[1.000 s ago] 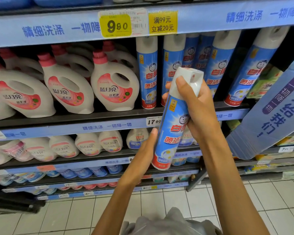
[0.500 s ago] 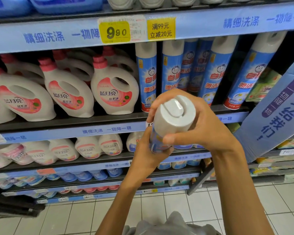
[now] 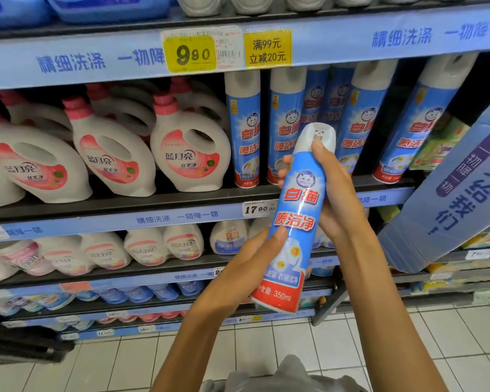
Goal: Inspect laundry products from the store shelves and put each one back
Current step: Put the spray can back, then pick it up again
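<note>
Right hand (image 3: 338, 193) wrapped round the upper half of a blue spray can (image 3: 294, 222), fingers (image 3: 285, 168) curled behind it with tips showing at its left edge, thumb pressed just under the white cap (image 3: 318, 137). Left hand (image 3: 246, 267) gripping the lower half from the left, thumb laid across the label, other fingers hidden behind the can. Held up in front of the shelving, tilted a little with the cap leaning right, label facing the camera, red band at the base reading 350ml. Just behind the right fingers, a row of matching spray cans (image 3: 244, 128) standing upright on a dark shelf (image 3: 125, 205). Left of both hands, on that same shelf, white detergent jugs (image 3: 190, 154) with pink caps. Above the fingers, a yellow price tag (image 3: 191, 53) reading 9.90 on the blue shelf strip. Right of the right hand, a blue cardboard sign (image 3: 458, 193) leaning outward. Below the hands, lower shelves of smaller bottles and a white tiled floor (image 3: 266, 343)
</note>
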A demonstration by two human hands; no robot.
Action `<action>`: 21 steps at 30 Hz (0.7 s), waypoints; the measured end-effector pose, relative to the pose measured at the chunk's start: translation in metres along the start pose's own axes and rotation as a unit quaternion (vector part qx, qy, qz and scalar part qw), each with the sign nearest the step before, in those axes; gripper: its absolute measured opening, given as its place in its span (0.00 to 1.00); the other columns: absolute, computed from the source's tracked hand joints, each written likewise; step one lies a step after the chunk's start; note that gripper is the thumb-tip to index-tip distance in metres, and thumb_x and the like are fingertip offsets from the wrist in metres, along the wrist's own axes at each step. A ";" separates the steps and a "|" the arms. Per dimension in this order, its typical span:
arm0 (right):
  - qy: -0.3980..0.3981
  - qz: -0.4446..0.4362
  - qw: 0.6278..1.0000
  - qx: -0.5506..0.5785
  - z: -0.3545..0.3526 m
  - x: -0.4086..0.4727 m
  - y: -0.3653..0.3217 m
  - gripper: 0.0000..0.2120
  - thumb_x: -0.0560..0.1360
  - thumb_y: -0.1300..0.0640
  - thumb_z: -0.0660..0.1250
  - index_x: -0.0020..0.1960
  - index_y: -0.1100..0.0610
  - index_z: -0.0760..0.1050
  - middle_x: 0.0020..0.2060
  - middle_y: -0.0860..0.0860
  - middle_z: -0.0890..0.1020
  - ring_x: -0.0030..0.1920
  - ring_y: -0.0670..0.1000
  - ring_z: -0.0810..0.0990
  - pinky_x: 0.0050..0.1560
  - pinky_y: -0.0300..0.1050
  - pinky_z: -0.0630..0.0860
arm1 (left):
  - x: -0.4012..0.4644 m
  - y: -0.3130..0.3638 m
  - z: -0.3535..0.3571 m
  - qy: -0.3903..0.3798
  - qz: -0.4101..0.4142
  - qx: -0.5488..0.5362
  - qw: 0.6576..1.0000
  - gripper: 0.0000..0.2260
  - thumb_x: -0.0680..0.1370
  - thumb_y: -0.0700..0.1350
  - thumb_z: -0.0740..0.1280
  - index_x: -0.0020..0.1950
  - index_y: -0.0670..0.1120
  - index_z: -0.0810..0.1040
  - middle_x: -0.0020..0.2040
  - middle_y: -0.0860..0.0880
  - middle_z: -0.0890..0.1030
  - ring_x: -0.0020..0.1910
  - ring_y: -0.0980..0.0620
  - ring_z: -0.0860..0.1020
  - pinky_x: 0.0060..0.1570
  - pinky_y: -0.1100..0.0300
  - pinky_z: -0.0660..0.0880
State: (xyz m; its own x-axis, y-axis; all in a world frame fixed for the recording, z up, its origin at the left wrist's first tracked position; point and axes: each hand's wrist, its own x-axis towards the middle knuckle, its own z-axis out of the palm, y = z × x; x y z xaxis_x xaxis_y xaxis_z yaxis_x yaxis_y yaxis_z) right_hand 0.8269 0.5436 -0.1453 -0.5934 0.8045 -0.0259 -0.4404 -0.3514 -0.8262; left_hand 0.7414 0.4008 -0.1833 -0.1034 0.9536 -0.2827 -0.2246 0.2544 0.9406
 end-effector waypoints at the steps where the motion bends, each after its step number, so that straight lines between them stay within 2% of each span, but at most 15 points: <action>1: 0.015 0.015 1.000 0.001 -0.001 0.001 -0.001 0.22 0.73 0.47 0.66 0.58 0.64 0.73 0.41 0.56 0.82 0.38 0.50 0.83 0.37 0.43 0.80 | -0.001 0.002 0.000 -0.013 -0.016 -0.028 0.999 0.31 0.65 0.68 0.67 0.61 0.50 0.76 0.49 0.45 0.85 0.46 0.48 0.84 0.50 0.53 0.80; 4: 0.061 0.084 0.993 -0.049 -0.004 0.003 -0.004 0.19 0.75 0.45 0.66 0.52 0.61 0.76 0.38 0.55 0.84 0.37 0.51 0.84 0.38 0.46 0.81 | -0.006 0.013 0.000 -0.094 -0.048 -0.158 0.982 0.25 0.69 0.62 0.69 0.56 0.45 0.80 0.48 0.40 0.84 0.41 0.47 0.84 0.42 0.55 0.81; 6: 0.078 0.122 0.988 -0.054 -0.005 0.003 -0.003 0.18 0.76 0.44 0.65 0.51 0.60 0.76 0.38 0.56 0.84 0.40 0.53 0.83 0.43 0.50 0.82 | -0.008 0.016 -0.001 -0.149 -0.050 -0.223 0.962 0.24 0.70 0.61 0.69 0.56 0.43 0.80 0.50 0.38 0.83 0.40 0.45 0.83 0.39 0.53 0.81; 8: 0.079 0.149 0.985 -0.037 -0.006 0.003 -0.003 0.18 0.77 0.45 0.64 0.54 0.60 0.76 0.43 0.58 0.82 0.45 0.55 0.82 0.46 0.51 0.81 | -0.010 0.017 -0.002 -0.194 -0.042 -0.263 0.944 0.24 0.72 0.60 0.69 0.58 0.43 0.81 0.53 0.38 0.82 0.41 0.44 0.83 0.38 0.51 0.81; 10: 0.069 0.167 0.983 -0.029 -0.007 0.002 -0.002 0.19 0.78 0.45 0.63 0.59 0.60 0.74 0.46 0.58 0.81 0.48 0.56 0.81 0.45 0.51 0.81 | -0.012 0.018 -0.001 -0.216 -0.034 -0.271 0.937 0.22 0.75 0.59 0.64 0.59 0.44 0.81 0.54 0.39 0.82 0.43 0.43 0.84 0.39 0.51 0.81; 12: 0.054 0.175 0.983 -0.015 -0.008 0.001 -0.001 0.19 0.78 0.45 0.62 0.60 0.59 0.73 0.45 0.58 0.81 0.46 0.56 0.81 0.42 0.49 0.82 | -0.013 0.020 0.000 -0.232 -0.026 -0.277 0.932 0.22 0.76 0.59 0.62 0.61 0.44 0.80 0.56 0.40 0.82 0.45 0.43 0.84 0.42 0.50 0.81; 15: 0.053 0.178 0.982 0.013 -0.010 0.000 0.002 0.20 0.78 0.45 0.62 0.60 0.60 0.73 0.42 0.57 0.81 0.41 0.54 0.81 0.39 0.47 0.82 | -0.013 0.022 0.001 -0.234 -0.019 -0.269 0.934 0.25 0.74 0.57 0.68 0.63 0.41 0.77 0.58 0.38 0.80 0.45 0.41 0.83 0.42 0.48 0.81; 17: 0.052 0.172 0.984 0.019 -0.010 0.001 0.002 0.20 0.78 0.45 0.62 0.58 0.61 0.73 0.40 0.57 0.81 0.40 0.53 0.80 0.37 0.45 0.82 | -0.012 0.022 0.002 -0.214 -0.020 -0.239 0.947 0.24 0.74 0.56 0.68 0.62 0.40 0.76 0.55 0.39 0.81 0.44 0.44 0.84 0.43 0.49 0.81; 19: 0.046 0.157 0.986 0.022 -0.011 0.001 0.000 0.20 0.77 0.45 0.62 0.56 0.62 0.74 0.38 0.56 0.82 0.38 0.52 0.81 0.34 0.44 0.81 | -0.010 0.019 0.003 -0.177 -0.033 -0.200 0.963 0.20 0.76 0.54 0.65 0.60 0.41 0.74 0.50 0.44 0.84 0.44 0.50 0.84 0.45 0.54 0.81; 21: 0.034 0.139 0.989 0.023 -0.012 0.002 -0.002 0.20 0.77 0.45 0.62 0.57 0.62 0.73 0.38 0.55 0.83 0.36 0.52 0.82 0.33 0.43 0.79 | -0.006 0.015 0.005 -0.142 -0.057 -0.163 0.975 0.20 0.73 0.52 0.62 0.60 0.42 0.73 0.48 0.46 0.85 0.43 0.52 0.84 0.47 0.57 0.81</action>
State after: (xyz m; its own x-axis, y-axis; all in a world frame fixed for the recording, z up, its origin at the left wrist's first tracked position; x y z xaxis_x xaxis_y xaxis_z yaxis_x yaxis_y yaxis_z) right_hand 0.8343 0.5512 -0.1506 -0.6504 0.7028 -0.2881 -0.2968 -0.5842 -0.7554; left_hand 0.7436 0.3998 -0.1670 0.2021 0.9399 -0.2753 -0.5198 0.3412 0.7832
